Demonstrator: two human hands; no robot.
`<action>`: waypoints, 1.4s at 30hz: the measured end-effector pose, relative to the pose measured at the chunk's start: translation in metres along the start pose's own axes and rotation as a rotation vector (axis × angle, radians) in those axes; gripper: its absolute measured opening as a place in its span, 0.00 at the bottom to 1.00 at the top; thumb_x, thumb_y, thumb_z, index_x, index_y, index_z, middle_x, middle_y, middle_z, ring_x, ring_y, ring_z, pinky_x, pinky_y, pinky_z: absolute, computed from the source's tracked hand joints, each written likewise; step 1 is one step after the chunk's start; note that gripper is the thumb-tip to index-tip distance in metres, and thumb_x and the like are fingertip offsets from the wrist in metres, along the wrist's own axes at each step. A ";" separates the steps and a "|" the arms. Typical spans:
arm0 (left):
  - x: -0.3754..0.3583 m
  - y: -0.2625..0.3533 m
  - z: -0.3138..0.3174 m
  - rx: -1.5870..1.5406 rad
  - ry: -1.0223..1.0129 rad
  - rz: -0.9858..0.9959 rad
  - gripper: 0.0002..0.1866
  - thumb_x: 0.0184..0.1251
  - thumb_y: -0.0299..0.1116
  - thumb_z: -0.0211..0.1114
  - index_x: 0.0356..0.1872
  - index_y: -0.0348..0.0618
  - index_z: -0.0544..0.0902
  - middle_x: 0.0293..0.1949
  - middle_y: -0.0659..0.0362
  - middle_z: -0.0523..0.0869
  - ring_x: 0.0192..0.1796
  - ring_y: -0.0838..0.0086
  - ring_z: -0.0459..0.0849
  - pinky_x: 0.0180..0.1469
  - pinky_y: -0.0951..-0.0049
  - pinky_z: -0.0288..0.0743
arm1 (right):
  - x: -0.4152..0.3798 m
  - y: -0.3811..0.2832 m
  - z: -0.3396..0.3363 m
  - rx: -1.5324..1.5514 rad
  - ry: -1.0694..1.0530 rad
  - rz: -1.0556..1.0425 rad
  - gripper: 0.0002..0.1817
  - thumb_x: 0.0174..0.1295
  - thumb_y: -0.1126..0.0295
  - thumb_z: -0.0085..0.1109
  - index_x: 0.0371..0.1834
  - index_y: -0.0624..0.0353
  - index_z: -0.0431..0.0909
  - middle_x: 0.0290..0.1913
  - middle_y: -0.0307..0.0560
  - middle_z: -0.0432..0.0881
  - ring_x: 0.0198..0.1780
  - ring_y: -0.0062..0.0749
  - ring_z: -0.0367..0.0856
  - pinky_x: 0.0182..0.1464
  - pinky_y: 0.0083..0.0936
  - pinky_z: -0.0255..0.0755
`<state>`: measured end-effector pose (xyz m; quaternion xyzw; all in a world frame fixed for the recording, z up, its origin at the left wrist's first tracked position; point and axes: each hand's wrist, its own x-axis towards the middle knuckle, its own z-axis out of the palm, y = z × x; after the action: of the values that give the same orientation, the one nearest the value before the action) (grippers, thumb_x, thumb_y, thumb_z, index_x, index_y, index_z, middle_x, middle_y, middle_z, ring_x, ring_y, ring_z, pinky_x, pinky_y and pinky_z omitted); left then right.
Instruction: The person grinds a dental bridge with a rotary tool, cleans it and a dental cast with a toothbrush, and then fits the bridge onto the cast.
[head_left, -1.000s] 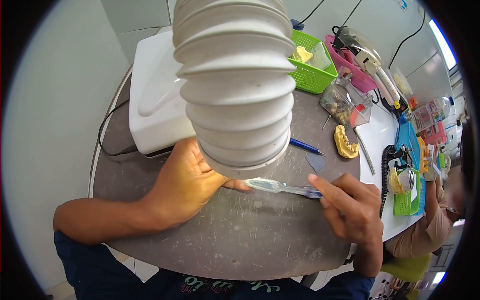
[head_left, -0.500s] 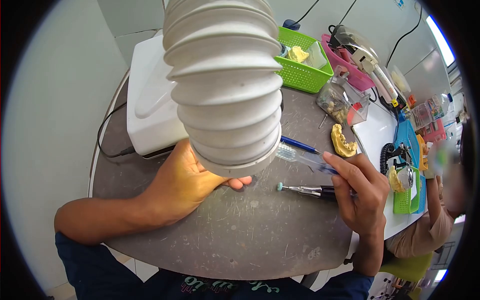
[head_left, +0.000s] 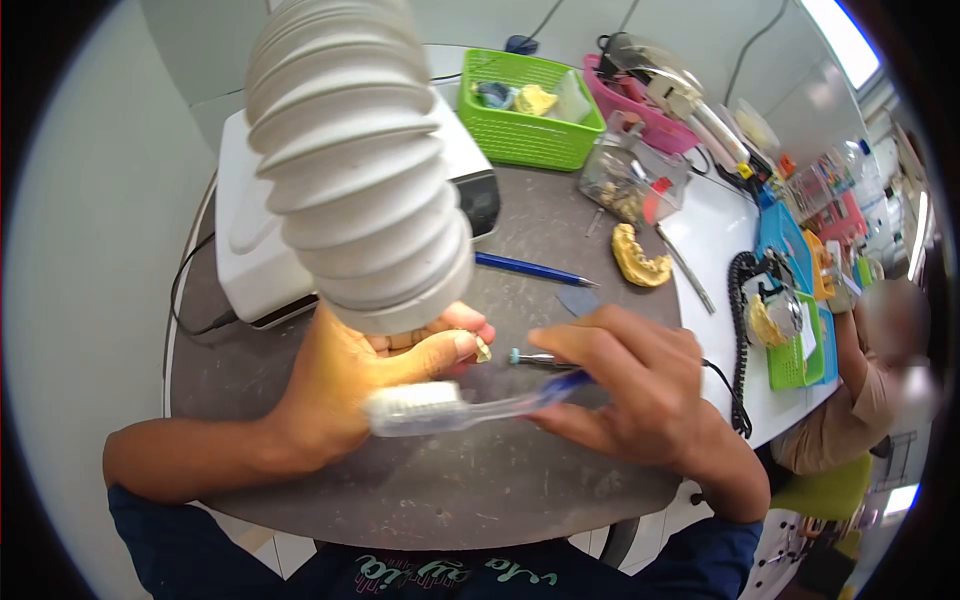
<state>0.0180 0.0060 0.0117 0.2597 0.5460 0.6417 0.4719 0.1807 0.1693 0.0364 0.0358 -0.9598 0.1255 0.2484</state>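
Below the mouth of the white ribbed hose (head_left: 370,220), my left hand (head_left: 355,375) pinches a small pale tooth-like piece (head_left: 482,349) between thumb and fingers. My right hand (head_left: 630,385) is closed on the blue-and-clear handle of a toothbrush (head_left: 450,408), whose blurred white bristle head lies in front of my left thumb, apart from the piece. A handpiece with a teal tip (head_left: 530,358) rests on the grey table, partly hidden behind my right fingers. The blue pen (head_left: 535,269) lies beyond it.
A white machine (head_left: 262,240) stands behind the hose. At the back are a green basket (head_left: 530,137), a pink basket (head_left: 665,128) and a clear container (head_left: 640,185). A yellow dental cast (head_left: 638,258) lies right of the pen. A co-worker's arm (head_left: 850,365) shows at the far right.
My right hand has brought the toothbrush left and towards me, near my left hand. The small piece now shows in my left fingers. The view has shifted, with the hose farther left.
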 end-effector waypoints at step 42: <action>0.011 -0.017 -0.006 0.257 -0.157 0.234 0.14 0.69 0.24 0.65 0.53 0.35 0.78 0.43 0.59 0.84 0.47 0.78 0.82 0.48 0.79 0.76 | 0.012 0.004 0.008 0.356 -0.069 0.247 0.15 0.50 0.82 0.66 0.43 0.61 0.85 0.32 0.45 0.83 0.27 0.28 0.81 0.30 0.23 0.74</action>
<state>0.0143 0.0123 -0.0078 0.4288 0.5511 0.5950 0.3980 0.1657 0.1707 0.0350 -0.0343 -0.9276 0.3211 0.1878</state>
